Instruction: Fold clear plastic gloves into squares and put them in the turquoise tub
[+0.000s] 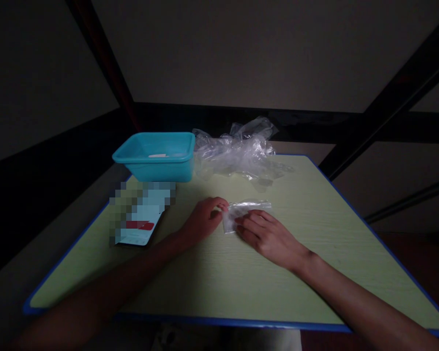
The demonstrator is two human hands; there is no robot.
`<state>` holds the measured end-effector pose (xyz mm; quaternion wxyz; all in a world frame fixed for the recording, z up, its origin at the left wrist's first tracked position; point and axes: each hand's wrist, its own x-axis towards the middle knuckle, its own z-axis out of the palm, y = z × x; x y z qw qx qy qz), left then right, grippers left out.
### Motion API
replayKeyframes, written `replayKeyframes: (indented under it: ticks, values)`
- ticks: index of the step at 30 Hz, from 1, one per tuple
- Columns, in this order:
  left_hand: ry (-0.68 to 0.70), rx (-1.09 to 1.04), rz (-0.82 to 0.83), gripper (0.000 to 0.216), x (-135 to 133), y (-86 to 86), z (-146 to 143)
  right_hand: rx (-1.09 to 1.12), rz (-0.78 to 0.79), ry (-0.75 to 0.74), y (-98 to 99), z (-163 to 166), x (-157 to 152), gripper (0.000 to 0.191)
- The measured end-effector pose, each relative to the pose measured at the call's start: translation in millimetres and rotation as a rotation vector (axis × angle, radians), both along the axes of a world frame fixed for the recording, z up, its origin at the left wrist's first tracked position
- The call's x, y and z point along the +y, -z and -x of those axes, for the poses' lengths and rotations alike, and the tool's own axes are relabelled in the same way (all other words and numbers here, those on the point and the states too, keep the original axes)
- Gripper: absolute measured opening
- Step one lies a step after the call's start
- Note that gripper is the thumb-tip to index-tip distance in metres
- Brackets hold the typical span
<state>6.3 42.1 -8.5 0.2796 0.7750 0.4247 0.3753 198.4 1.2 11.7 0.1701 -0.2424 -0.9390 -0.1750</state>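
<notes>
A small clear plastic bag (229, 225) lies flat on the table, its upper edge catching the light. My left hand (203, 220) is at the bag's left edge, with fingers curled and the fingertips closed on its upper left corner. Across the bag's right part rests my right hand (267, 235), palm down, its fingers stretched out and pressing on the plastic. That hand covers the lower right of the bag. Whether anything is inside the bag I cannot tell.
A heap of crumpled clear plastic bags (237, 151) lies at the table's back. Left of it stands a turquoise plastic basin (161, 168) with a small white item inside. A phone (142, 219), partly blurred, lies left of my hands. The pale table (219, 287) has a blue edge.
</notes>
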Motion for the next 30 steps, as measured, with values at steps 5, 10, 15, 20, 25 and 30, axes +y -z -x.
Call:
replayKeyframes:
  ticks: [5,10,15,20,25,30]
  values:
    - [0.027,0.055,-0.040,0.022,-2,-1.1,2,0.064,-0.011,0.038,3.4,1,2,0.027]
    - [0.207,0.202,-0.344,0.030,-7,-7.0,12,0.235,0.005,0.050,5.9,-2,6,0.024]
    - [0.229,0.312,-0.597,0.026,-3,-7.2,16,0.357,0.046,0.040,2.0,-9,6,0.017]
    - [0.157,0.358,-0.777,0.010,6,2.1,11,0.395,0.046,0.009,1.1,-10,4,0.014]
    - [0.142,0.430,-0.885,0.022,-1,-2.0,6,0.364,-0.049,-0.022,-0.9,-3,0,0.013]
    - [0.143,0.494,-0.943,0.028,-9,-7.5,1,0.412,-0.151,-0.033,-2.2,6,-4,0.009]
